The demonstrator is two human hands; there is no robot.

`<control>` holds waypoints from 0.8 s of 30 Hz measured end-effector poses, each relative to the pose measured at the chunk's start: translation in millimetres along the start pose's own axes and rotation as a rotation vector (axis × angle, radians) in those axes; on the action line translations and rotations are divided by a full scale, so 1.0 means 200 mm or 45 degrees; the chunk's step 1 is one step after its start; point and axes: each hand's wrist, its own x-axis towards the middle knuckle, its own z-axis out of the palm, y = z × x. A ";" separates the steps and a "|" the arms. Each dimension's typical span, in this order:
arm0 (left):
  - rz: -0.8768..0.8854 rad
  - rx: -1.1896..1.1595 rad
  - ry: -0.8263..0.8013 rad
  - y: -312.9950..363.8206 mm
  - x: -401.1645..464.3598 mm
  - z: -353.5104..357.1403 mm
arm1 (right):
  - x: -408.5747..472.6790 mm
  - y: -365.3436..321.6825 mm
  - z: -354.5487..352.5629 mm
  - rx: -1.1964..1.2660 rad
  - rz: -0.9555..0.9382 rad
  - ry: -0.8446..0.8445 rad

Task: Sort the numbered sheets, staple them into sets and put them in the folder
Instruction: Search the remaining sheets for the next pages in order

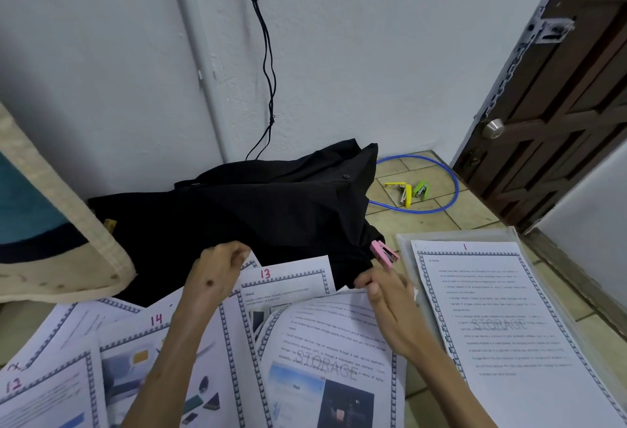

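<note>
Numbered sheets lie spread over the floor: sheet 13 [288,280], sheet 14 [146,343] and sheet 12 [40,393]. Sheet 1 [492,309] rests on the clear folder [405,244] at the right. My left hand [215,275] pinches the top edge of a sheet next to sheet 13. My right hand [386,298] grips a pink stapler [384,254] that sticks up above its fingers, right at the top edge of a bowed "STORAGE" sheet [325,336].
A black cloth [271,210] is heaped just behind the sheets. A yellow stapler [403,192] and a green stapler [422,188] lie on the tiles inside a blue cable loop [453,190]. A brown door [549,115] stands at right, and a padded mat [51,224] at left.
</note>
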 end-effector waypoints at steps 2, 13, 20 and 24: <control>-0.015 0.019 0.004 -0.02 0.00 -0.01 | 0.00 0.00 0.01 -0.010 -0.025 -0.044; -0.012 0.007 -0.056 -0.10 -0.03 -0.04 | 0.13 -0.06 0.07 -0.175 -0.073 -0.179; 0.011 -0.038 -0.179 -0.08 -0.03 -0.05 | 0.20 -0.06 0.09 -0.321 -0.092 -0.277; 0.052 -0.209 -0.222 -0.05 -0.06 -0.06 | 0.23 -0.09 0.11 -0.328 -0.122 -0.292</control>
